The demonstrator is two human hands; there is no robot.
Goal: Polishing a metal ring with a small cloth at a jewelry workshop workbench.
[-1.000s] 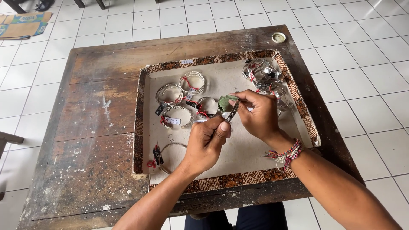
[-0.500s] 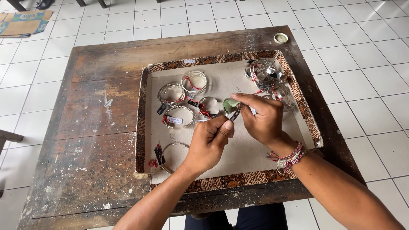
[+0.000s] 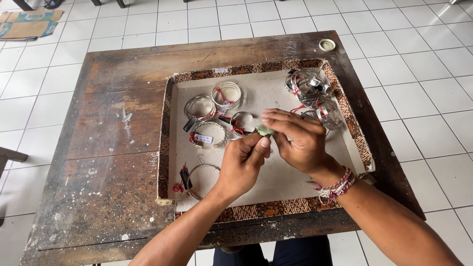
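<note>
Both hands meet over a shallow tray (image 3: pixel 266 209) with a brown patterned rim. My left hand (image 3: pixel 241 165) and my right hand (image 3: pixel 298 140) pinch a small pale green piece (image 3: pixel 264 130) between thumb and fingertips; I cannot tell what it is. My right wrist wears a woven string band. Silver bangles with red ties and small tags (image 3: pixel 209 118) lie just left of the hands. A heap of silver bangles (image 3: pixel 310 86) sits behind my right hand. A single thin bangle (image 3: pixel 199 172) lies by my left wrist.
The tray rests on a worn dark wooden table (image 3: pixel 113 148) on a white tiled floor. A small round white lid (image 3: pixel 326 45) sits at the table's far right corner. Flattened cardboard (image 3: pixel 24 24) lies on the floor at the far left.
The hands have drawn closer together around the green piece. A thin dark stick that showed between them earlier is no longer visible. The bangles have not moved.
</note>
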